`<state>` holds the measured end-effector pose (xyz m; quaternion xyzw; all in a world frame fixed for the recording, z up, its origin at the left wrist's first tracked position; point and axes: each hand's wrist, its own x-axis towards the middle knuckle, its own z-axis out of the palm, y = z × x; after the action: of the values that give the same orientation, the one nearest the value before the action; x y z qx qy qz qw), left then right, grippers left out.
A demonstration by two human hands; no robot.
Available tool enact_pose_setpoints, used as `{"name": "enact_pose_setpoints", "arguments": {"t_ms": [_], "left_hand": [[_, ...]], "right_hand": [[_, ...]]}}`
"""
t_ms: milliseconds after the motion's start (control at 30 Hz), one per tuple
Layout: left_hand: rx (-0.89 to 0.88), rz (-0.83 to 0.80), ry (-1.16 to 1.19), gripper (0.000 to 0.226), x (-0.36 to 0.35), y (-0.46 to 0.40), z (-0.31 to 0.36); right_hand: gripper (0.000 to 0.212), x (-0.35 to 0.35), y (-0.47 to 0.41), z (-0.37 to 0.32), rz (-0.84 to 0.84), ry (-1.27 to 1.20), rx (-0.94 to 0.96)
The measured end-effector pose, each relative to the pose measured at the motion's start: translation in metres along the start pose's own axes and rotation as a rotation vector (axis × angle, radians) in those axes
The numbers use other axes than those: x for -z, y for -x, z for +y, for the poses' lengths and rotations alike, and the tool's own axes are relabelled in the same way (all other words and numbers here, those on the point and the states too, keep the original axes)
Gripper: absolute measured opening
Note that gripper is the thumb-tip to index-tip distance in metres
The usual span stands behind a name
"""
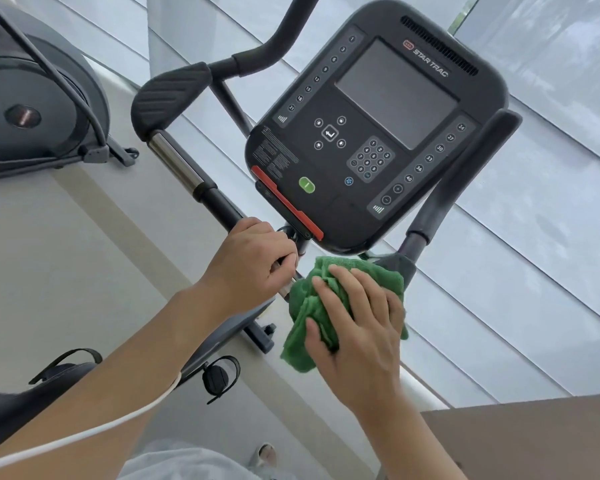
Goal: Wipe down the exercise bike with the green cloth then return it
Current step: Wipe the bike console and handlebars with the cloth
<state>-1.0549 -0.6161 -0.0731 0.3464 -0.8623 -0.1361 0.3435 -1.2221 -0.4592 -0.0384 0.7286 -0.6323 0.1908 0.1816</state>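
The exercise bike's black console (378, 126) with its dark screen and keypad fills the upper middle of the head view. Its left handlebar (177, 161) runs down from a black pad through a chrome section. My left hand (253, 258) is closed around the lower end of that bar, just under the console. My right hand (357, 323) presses the bunched green cloth (305, 306) against the bike's frame below the console, fingers spread over it. The right handlebar (465, 174) rises beside the console.
Another exercise machine (39, 98) stands at the upper left. Bike pedals with straps (219, 375) sit lower left over the pale floor. A white cable (84, 434) crosses my left forearm. Glass window panels lie behind the bike. A brown surface (534, 438) fills the lower right.
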Motion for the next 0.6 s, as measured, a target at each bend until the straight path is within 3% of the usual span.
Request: {"name": "enact_pose_setpoints", "arguments": {"t_ms": [200,300,500,600], "left_hand": [[-0.022,0.016,-0.014,0.029,0.0,0.0,0.0],[-0.022,0.007,-0.018,0.031,0.0,0.0,-0.001],[-0.04,0.0,-0.018,0.033,0.0,0.0,-0.002],[-0.045,-0.004,-0.005,0.032,0.0,0.0,-0.003]], "right_hand": [[0.062,0.002,0.008,0.01,-0.1,0.152,0.097],[0.061,0.002,0.005,0.024,-0.091,0.151,0.177],[0.054,0.003,-0.02,0.077,-0.02,0.127,0.611],[0.05,0.004,-0.024,0.086,-0.016,0.15,0.706]]}}
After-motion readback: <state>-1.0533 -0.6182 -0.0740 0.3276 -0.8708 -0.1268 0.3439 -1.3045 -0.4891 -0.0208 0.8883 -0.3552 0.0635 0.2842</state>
